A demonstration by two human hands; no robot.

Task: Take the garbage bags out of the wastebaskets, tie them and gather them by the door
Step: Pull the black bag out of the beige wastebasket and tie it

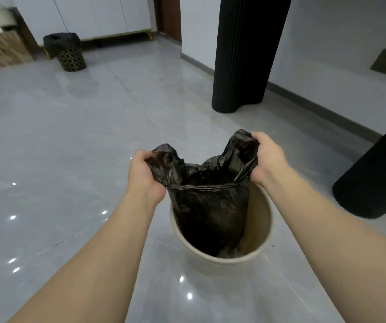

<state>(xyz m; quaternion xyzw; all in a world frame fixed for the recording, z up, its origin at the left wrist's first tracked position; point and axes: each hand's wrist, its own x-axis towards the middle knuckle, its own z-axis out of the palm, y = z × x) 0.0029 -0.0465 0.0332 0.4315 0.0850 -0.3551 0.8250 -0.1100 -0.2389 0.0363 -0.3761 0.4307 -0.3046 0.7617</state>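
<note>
First bag half-lifted, untied.

Left hand (144,174) and right hand (267,159) each clench a top corner of the black bag (208,206), its base inside the cream wastebasket (220,259). Far patterned basket (69,54) apparently keeps its liner; door unreached.

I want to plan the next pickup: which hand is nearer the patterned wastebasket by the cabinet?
Left. The left hand grips the black bag on the side toward the patterned wastebasket; the right hand grips the far side.

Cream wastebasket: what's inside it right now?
The lower part of a black garbage bag sits in the cream wastebasket, its top gripped by both hands. The opaque plastic hides the bag's contents.
</note>
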